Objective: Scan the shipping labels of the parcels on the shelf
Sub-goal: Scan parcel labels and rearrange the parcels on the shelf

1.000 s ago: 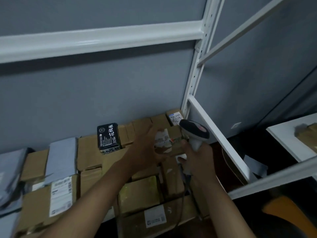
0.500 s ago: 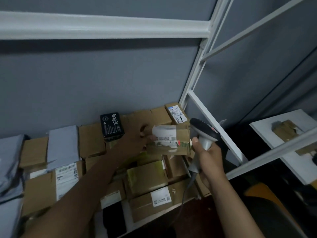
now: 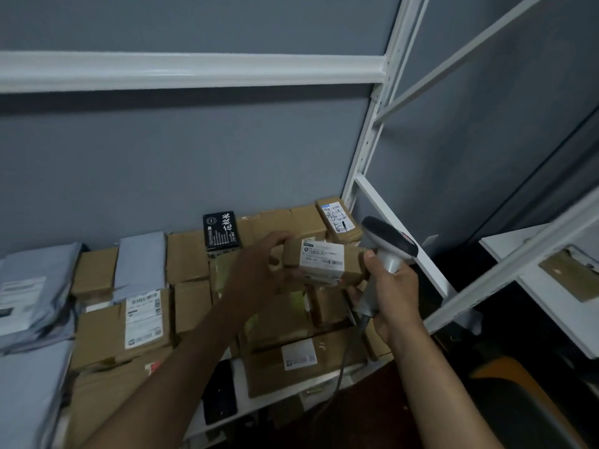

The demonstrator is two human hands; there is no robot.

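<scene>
- fingers (image 3: 275, 241) of the left hand (image 3: 259, 270) curl around a small cardboard parcel (image 3: 324, 264), lifted just above the stacked boxes (image 3: 191, 306) on the shelf, shipping label (image 3: 322, 256) facing up
- right hand (image 3: 393, 293) grips the barcode scanner (image 3: 387, 247) handle, head just beside the parcel's right end

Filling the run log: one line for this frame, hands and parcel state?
left hand: holds small parcel, label up | right hand: grips scanner beside parcel | shelf: other parcels lying
</scene>
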